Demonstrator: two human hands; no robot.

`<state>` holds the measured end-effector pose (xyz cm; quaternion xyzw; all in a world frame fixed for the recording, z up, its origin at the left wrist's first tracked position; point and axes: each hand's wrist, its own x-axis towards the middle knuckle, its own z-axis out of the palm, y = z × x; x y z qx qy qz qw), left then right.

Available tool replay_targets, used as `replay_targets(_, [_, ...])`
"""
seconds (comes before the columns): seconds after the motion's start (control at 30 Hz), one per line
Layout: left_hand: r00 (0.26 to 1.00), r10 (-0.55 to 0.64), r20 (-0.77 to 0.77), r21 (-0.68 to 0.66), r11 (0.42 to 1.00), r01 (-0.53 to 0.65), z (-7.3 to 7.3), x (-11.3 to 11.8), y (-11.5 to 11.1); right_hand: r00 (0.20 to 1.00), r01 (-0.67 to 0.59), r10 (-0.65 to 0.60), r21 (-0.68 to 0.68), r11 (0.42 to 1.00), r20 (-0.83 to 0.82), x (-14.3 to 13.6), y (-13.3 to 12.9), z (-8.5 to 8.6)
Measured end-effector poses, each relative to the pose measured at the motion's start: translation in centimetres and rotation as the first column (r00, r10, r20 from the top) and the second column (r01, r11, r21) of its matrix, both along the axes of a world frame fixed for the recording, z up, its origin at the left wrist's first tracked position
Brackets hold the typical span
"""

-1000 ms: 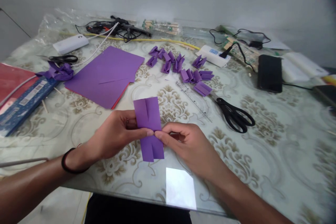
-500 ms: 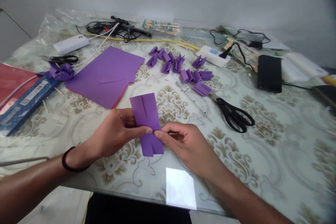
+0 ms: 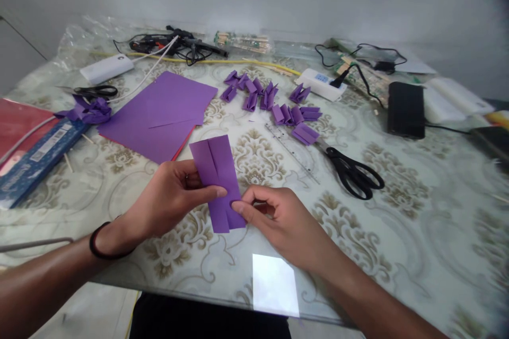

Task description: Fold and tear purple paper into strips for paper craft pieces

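A folded strip of purple paper (image 3: 218, 167) is held tilted above the table, its two side flaps meeting along a lengthwise seam. My left hand (image 3: 175, 193) grips its left edge, thumb on the front and fingers behind. At the lower right edge, my right hand (image 3: 274, 212) pinches the strip between thumb and forefinger. Beyond it lie several small folded purple paper pieces (image 3: 268, 96) in a loose cluster. Larger purple sheets (image 3: 159, 106) are stacked to the left, with a red edge showing underneath.
Black-handled scissors (image 3: 356, 172) lie at right beside a clear ruler (image 3: 292, 151). A white power strip (image 3: 322, 83) and a black phone-like box (image 3: 406, 110) stand farther back. On the left are a blue box (image 3: 40, 161), crumpled purple paper (image 3: 90, 110) and a white power bank (image 3: 106, 68).
The purple strip has shifted slightly left and up. My left thumb has moved a little up and left, away from my right thumb, which now sits lower on the right edge.
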<state>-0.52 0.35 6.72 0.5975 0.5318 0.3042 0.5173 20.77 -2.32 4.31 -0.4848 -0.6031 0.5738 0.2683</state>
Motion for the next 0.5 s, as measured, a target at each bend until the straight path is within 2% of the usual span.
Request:
replay_targets(0.23, [0.998,0.049,0.04,0.015,0.999,-0.05,0.07,-0.28,0.19,0.997,-0.06,0.056,0.064,0.996,0.053,0.02,-0.21,-0.1])
replay_targets(0.37, [0.995,0.05,0.086,0.007,0.999,-0.051,0.32,-0.2,0.42,0.992,-0.077,0.063,0.126,0.989,0.111,0.08,-0.35,0.06])
replay_targets(0.5, [0.99,0.047,0.131,-0.016,0.999,-0.046,0.48,-0.27,0.54,0.983,-0.116,0.094,0.134,0.984,0.157,0.14,-0.3,0.14])
